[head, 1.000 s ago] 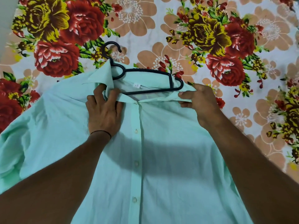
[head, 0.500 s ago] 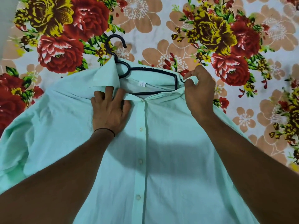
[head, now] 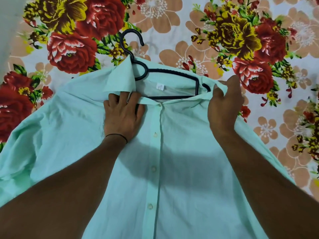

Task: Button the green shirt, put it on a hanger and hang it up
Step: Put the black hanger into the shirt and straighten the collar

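The pale green shirt (head: 181, 169) lies face up on a flowered bedsheet, its front placket buttoned. A black plastic hanger (head: 165, 72) sits inside the neck opening, tilted, with its hook (head: 132, 37) sticking out past the raised left collar flap. The hanger's right end shows at the collar beside my right hand. My left hand (head: 123, 116) lies flat on the shirt just left of the top button, fingertips tucked under the collar. My right hand (head: 224, 107) grips the right side of the collar and pulls the cloth up over the hanger's end.
The flowered bedsheet (head: 189, 23) with red, yellow and tan blooms spreads around the shirt on all sides. A plain grey surface (head: 6, 23) shows at the far upper left. The shirt's left sleeve (head: 20, 152) bunches at the left edge.
My right hand has moved up from the shoulder seam and closed on the right collar, lifting it over the hanger's right end. My left hand stays pressed near the top button.
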